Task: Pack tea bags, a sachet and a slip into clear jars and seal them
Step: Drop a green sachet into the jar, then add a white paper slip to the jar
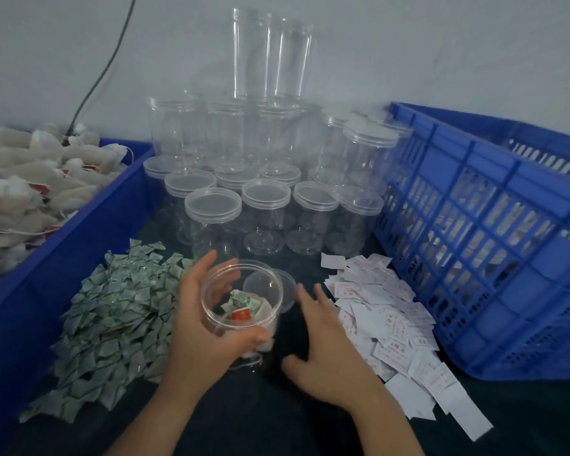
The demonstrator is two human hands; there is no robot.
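Left hand [198,324] around clear, lidless jar [241,301] of tea bags [244,307]

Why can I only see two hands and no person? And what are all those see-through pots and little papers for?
The camera sits on the person's head and looks down, so you see only their arms, as if you were them. There is no machine here, just bare hands. The left hand has its fingers wrapped round an open clear jar. Inside it lie tea bags and a green sachet. A loose lid lies just behind it. The right hand is open and holds nothing, next to a heap of white slips. On the left are a sachet pile and a blue crate full of spare bags. Behind stand many empty lidded jars. On the right is a second crate.
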